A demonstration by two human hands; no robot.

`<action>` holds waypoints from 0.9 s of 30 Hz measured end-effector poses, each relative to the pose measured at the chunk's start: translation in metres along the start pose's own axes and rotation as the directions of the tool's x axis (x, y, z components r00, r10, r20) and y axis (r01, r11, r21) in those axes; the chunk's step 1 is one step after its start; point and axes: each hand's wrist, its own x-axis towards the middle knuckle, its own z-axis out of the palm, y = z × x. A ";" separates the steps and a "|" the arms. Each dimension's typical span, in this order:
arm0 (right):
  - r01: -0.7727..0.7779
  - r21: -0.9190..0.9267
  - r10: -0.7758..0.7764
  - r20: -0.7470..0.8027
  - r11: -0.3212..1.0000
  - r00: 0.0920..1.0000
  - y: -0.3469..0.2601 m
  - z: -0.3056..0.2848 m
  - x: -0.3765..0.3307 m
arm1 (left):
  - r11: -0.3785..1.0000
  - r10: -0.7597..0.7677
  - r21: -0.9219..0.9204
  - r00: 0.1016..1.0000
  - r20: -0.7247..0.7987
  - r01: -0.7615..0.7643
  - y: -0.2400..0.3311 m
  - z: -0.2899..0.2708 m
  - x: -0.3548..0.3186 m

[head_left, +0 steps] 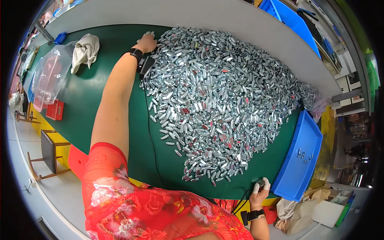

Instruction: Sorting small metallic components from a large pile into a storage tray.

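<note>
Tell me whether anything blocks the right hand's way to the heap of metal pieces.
Nothing visible does: only a strip of green tabletop lies between the right hand and the heap of elongated silver metal pieces. The blue tray sits to the right, outside that path.

Worktop (76, 106) dark green. Metal pieces (208, 96) silvery, some red-marked. Plastic tray (294, 160) blue. Garment (160, 208) red, flower-patterned. Cloth (86, 49) off-white.

Honestly can't read any text, labels, numbers or signs here, not near the left hand (147, 42), nor around the right hand (260, 193).
</note>
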 end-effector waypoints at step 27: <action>0.068 0.069 -0.062 -0.086 0.995 0.994 0.010 0.005 0.000 | 0.838 0.357 -0.431 0.934 -0.031 -0.335 0.138 -0.027 -0.244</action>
